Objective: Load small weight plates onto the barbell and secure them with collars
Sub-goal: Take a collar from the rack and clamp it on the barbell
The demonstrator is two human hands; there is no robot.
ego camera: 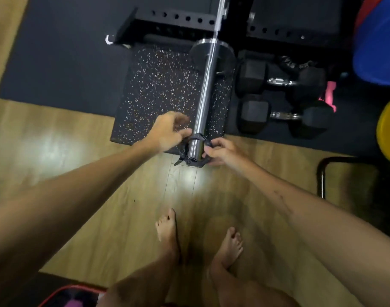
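**Collar at the tip of the barbell sleeve, a hand on each side**

The barbell (204,89) runs away from the person, its chrome sleeve ending just in front of both hands, above the near edge of a speckled rubber mat (158,89) where that mat meets the wooden floor (101,173). A black collar (193,151) sits around the very end of the sleeve — its clamp lever juts out toward the lower left, and the picture is too blurred to tell whether it is latched.

The left hand (167,131) reaches in from the left, fingers curled and pinching the collar's upper left edge. The right hand (220,151) comes in from the right, fingers closed around the collar's right side. The collar lies directly between the two hands, touching both.

Further up the sleeve, well apart from the hands, a small dark weight plate (211,55) sits against the bar's shoulder. To the right of the sleeve — on the dark mat — lie two hex dumbbells (282,98). The person's bare feet (198,238) stand on the wooden floor below the hands.
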